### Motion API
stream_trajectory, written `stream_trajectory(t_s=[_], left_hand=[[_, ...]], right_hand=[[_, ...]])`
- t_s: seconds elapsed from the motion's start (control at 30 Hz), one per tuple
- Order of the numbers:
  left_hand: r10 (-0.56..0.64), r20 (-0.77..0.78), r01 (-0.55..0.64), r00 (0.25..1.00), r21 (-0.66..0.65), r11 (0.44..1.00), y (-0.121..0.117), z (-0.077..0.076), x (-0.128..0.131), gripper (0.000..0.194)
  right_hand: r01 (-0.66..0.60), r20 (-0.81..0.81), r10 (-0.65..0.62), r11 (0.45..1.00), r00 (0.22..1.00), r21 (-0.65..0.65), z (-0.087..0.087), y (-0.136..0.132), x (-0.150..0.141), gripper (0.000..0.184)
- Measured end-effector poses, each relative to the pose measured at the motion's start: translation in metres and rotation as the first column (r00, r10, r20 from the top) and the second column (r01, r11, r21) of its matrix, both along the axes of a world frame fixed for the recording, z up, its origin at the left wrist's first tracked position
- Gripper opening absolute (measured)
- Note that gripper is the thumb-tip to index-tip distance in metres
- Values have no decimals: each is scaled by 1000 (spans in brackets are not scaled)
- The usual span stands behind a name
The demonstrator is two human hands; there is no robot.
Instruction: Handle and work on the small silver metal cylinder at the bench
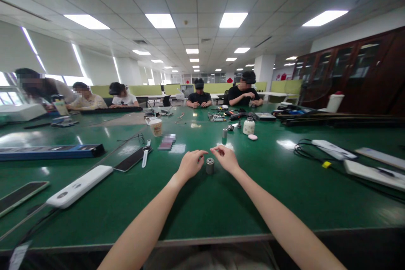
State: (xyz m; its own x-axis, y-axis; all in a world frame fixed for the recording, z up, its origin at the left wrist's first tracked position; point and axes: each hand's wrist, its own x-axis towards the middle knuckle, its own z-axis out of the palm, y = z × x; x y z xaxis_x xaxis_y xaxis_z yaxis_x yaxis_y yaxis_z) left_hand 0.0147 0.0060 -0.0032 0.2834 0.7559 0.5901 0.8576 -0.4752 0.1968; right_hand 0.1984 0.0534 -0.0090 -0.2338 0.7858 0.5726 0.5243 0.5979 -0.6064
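A small grey metal cylinder (210, 167) with a round hole in its top stands upright on the green table, between my two hands. My left hand (191, 163) is just left of the cylinder, index finger stretched to the right above it and thumb apart below. On the other side, my right hand (226, 158) has its thumb and fingertips pinched together, close to the left index tip. Anything in that pinch is too small to name. Farther back stands a second metal cylinder (224, 133), near a small dark metal part (230, 127).
Behind the cylinders are a white jar (248, 126) and its pink lid (252, 137). To the left lie a dark phone (129, 159), a watch (146, 155), a paper cup (156, 127) and a white power strip (79, 186). Cables (305, 152) lie right. Several people sit across the table.
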Motion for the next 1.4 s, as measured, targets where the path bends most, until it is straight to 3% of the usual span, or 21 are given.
stream_trajectory(t_s=[0.1, 0.2, 0.33, 0.5, 0.73, 1.0, 1.17, 1.4], left_hand=[[2, -2, -2, 1000, -10, 1000, -1, 1, 1, 31], [-7, -18, 6, 1000, -15, 1000, -1, 2, 1, 31], [-16, -34, 16, 999, -10, 1000, -2, 2, 0, 29], [-27, -33, 26, 999, -10, 1000, -2, 0, 0, 25], [-44, -29, 44, 999, -7, 999, -1, 0, 0, 23], [19, -58, -19, 998, 3, 1000, -5, 3, 1, 23], [49, -57, -49, 997, 8, 999, -5, 3, 0, 24], [32, -68, -31, 997, 5, 999, -5, 2, 0, 22]], right_hand=[[86, 148, -85, 996, 985, 1, -6, 11, 14, 32], [110, 307, -92, 993, 947, -41, -16, 19, 25, 26], [132, 361, -91, 987, 928, -90, -26, 23, 30, 23], [74, 312, -47, 994, 949, -75, -27, 22, 26, 21], [-34, 113, 58, 979, 992, -200, -28, 25, 24, 20], [-193, -193, 188, 981, 963, -11, -2, -5, 7, 18], [-246, -166, 240, 969, 956, -12, 3, -21, -4, 15], [-248, -152, 243, 969, 958, -16, 3, -24, -4, 14]])
